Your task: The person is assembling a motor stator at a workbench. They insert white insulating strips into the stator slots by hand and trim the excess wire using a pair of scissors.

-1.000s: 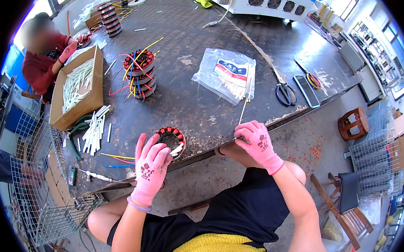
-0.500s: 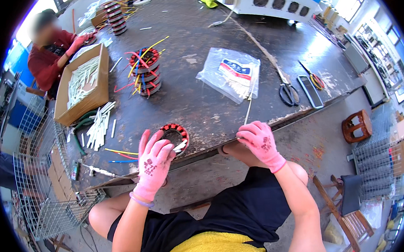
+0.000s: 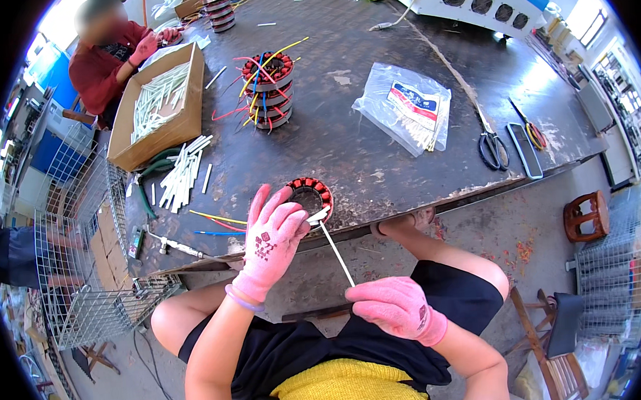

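A ring-shaped motor stator (image 3: 325,187) with red coils lies at the table's near edge. My left hand (image 3: 270,239), in a pink glove, is curled at its near-left side. Its fingertips close on a short white sleeve (image 3: 319,216) that reaches over the stator's rim; the thumb is hidden. Yellow, red and blue wires (image 3: 220,222) run out left from under this hand. In front of the table, my gloved right hand (image 3: 395,308) pinches one end of a thin cotton swab (image 3: 338,254). The swab slants up and left, its far tip at the white sleeve.
Stacked stators (image 3: 271,94) stand farther back. A cardboard box (image 3: 192,98) of white tubes, loose tubes (image 3: 183,174) and a soldering iron-like tool (image 3: 181,247) lie left. Right are a plastic bag (image 3: 380,99), scissors (image 3: 493,150) and a phone (image 3: 524,151). A co-worker (image 3: 107,66) sits far left.
My right hand has come down and left from beside the bag, bringing the swab to the stator. My left hand stays at the stator. The whole view has shifted.
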A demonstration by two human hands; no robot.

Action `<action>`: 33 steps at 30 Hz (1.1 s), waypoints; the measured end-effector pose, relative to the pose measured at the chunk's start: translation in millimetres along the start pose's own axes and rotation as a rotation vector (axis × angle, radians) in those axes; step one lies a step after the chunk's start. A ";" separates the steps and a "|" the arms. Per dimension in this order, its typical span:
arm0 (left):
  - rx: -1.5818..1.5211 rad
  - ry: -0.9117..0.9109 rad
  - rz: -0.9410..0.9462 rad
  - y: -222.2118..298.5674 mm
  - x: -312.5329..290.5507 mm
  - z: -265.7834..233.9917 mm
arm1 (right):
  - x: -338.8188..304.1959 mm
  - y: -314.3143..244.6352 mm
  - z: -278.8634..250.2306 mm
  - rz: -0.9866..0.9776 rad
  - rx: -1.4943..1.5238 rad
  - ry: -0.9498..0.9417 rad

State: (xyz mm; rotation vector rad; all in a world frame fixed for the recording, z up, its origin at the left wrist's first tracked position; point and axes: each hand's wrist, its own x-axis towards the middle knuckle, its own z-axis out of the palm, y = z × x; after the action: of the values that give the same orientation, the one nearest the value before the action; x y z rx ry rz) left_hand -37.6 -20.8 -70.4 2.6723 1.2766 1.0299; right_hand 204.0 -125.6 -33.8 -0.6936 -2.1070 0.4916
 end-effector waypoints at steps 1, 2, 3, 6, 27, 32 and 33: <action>0.002 0.004 0.004 0.0 0.2 0.9 | -3.4 -1.0 6.9 0.014 0.004 0.019; 0.005 0.008 0.008 -0.5 0.3 2.1 | -6.0 -1.7 11.3 0.029 0.009 0.037; 0.011 0.011 0.013 -1.6 -0.1 1.7 | -6.7 -3.0 13.9 0.036 0.010 0.039; 0.015 0.010 0.016 -2.5 -1.0 0.6 | -7.0 -4.5 20.0 0.053 0.024 0.042; -0.105 0.017 -0.070 -1.3 -4.6 2.8 | 11.3 18.7 53.2 0.235 0.153 0.156; -0.172 -0.026 -0.121 -1.1 -4.7 -1.6 | 18.2 33.7 75.3 0.438 0.231 0.233; -0.187 -0.032 -0.138 0.1 -4.4 -2.9 | 19.7 35.6 78.9 0.464 0.214 0.248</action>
State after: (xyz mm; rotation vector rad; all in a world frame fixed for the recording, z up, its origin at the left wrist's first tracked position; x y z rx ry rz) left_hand -41.2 -24.6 -70.6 2.4177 1.2691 1.0285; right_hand 140.5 -93.5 -86.9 -1.0626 -1.6306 0.8246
